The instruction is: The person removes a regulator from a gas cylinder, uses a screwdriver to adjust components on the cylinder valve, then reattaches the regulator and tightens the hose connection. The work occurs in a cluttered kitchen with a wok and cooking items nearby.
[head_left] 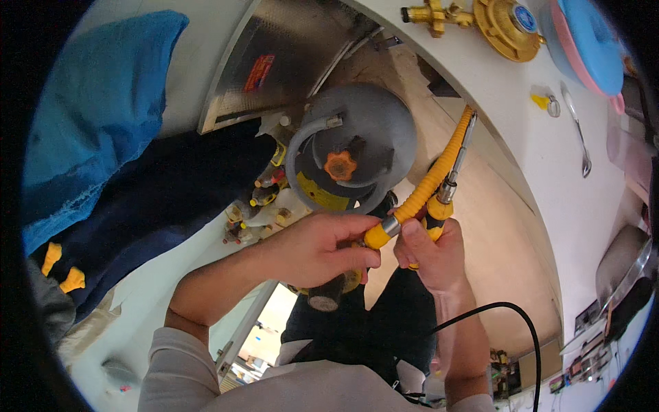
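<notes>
My left hand (319, 250) is closed at the end of a yellow corrugated gas hose (434, 177), with thumb and fingers next to its metal collar (391, 226). Below those fingers a brass-coloured fitting (351, 280) with a dark round end (325, 301) partly shows; how it joins the hose is hidden. A yellow-and-black screwdriver (439, 208) is in my right hand (439, 255), its long metal shaft pointing up and away beside the hose. The right thumb lies close to the collar. Beyond both hands stands a grey gas cylinder (396, 123) with an orange valve knob (340, 166).
On the white counter (542, 158) at right lie a brass gas regulator (508, 31), a spoon (578, 130) and blue and pink basins (590, 44). Several bottles (264, 196) crowd left of the cylinder, below an open cabinet door (274, 62). A black cable (511, 305) loops near my right forearm.
</notes>
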Motion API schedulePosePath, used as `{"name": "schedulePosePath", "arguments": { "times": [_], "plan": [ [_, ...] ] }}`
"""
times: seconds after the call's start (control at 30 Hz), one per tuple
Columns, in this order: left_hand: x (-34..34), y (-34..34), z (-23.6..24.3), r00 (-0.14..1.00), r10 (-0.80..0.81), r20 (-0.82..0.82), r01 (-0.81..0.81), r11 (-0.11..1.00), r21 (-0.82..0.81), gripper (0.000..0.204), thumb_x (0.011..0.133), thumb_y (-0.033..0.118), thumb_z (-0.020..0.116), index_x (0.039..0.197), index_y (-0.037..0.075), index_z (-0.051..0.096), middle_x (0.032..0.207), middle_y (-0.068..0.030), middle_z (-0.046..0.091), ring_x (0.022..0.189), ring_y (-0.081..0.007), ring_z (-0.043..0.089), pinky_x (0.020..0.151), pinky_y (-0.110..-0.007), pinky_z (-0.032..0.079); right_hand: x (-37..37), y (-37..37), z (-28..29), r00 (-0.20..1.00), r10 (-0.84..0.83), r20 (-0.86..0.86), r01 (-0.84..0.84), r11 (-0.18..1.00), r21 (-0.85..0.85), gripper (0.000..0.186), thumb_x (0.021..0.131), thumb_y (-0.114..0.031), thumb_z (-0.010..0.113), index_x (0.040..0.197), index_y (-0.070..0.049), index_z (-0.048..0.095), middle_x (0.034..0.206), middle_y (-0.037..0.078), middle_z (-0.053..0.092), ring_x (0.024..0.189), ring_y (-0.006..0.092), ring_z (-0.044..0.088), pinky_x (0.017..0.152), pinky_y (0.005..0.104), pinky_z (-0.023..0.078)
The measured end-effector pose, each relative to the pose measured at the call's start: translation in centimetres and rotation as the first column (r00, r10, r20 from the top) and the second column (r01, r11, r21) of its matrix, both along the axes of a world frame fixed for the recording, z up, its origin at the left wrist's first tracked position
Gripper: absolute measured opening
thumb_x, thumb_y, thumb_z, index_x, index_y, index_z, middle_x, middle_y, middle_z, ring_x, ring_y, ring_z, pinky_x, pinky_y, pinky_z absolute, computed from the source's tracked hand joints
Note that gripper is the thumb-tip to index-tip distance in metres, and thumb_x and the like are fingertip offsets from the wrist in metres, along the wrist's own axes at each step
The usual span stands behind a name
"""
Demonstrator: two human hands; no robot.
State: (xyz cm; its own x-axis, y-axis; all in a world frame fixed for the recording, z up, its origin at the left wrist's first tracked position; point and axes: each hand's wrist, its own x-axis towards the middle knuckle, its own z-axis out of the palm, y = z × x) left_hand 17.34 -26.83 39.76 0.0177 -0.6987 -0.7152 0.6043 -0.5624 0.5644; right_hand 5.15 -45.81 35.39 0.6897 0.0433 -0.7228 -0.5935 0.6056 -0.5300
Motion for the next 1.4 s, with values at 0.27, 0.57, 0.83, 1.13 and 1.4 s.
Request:
{"name": "schedulePosePath", "arguments": {
  "times": [0.27,0.57,0.83,1.13,1.4],
  "plan": [
    [1.0,-0.5,2.2,0.847,-0.356,0.396,0.303,0.933,0.193,0.055,0.102,0.02,0.063,0.151,0.006,0.044,0.1,-0.0167,0.068,0.085,-0.0258,0.072,0.075,-0.036,0.057,0.2,-0.7,-0.6,0.974,0.223,0.032,-0.22,0.972,-0.079,0.041,0.097,-0.033,0.075,0.119,0.001,0.066,0.077,0.002,0.062,0.055,0.009,0.053,0.051,0.0238,0.045],
    [-0.4,0.9,2.9,0.566,-0.287,0.773,0.293,0.946,0.136,0.056,0.098,0.02,0.068,0.142,-0.007,0.045,0.103,-0.0203,0.066,0.083,-0.0317,0.072,0.071,-0.038,0.06,-1.0,1.0,-0.2,0.987,-0.16,-0.01,0.153,0.927,0.341,0.049,0.096,-0.027,0.076,0.132,0.001,0.06,0.096,0.008,0.067,0.066,0.0143,0.06,0.057,0.0288,0.046],
    [-0.5,1.5,2.0,0.683,-0.028,0.73,0.04,0.999,0.001,0.041,0.097,0.022,0.07,0.125,-0.004,0.055,0.092,-0.0153,0.066,0.072,-0.0228,0.07,0.06,-0.031,0.055,0.9,2.0,0.4,0.981,-0.192,-0.002,0.186,0.947,0.264,0.049,0.091,-0.029,0.081,0.125,0.001,0.061,0.1,0.008,0.067,0.067,0.0126,0.06,0.061,0.0262,0.048],
    [-0.7,2.1,1.2,0.819,0.114,0.563,-0.134,0.991,-0.006,0.025,0.096,0.014,0.071,0.116,0.0,0.062,0.089,-0.0116,0.067,0.073,-0.0176,0.069,0.06,-0.03,0.053,0.5,2.6,-0.1,0.987,-0.16,-0.012,0.159,0.96,0.23,0.051,0.087,-0.029,0.085,0.122,0.001,0.062,0.1,0.007,0.067,0.066,0.0105,0.058,0.057,0.023,0.046],
    [-1.0,2.1,1.5,0.813,0.119,0.57,-0.154,0.988,0.013,0.018,0.095,0.012,0.072,0.107,0.0,0.067,0.088,-0.0125,0.068,0.077,-0.0205,0.07,0.065,-0.033,0.054,0.2,2.4,0.0,0.999,0.013,0.042,-0.015,0.999,0.029,0.042,0.087,-0.024,0.086,0.116,0.0,0.066,0.104,0.006,0.068,0.08,0.0093,0.062,0.065,0.0217,0.049]
  ]
}}
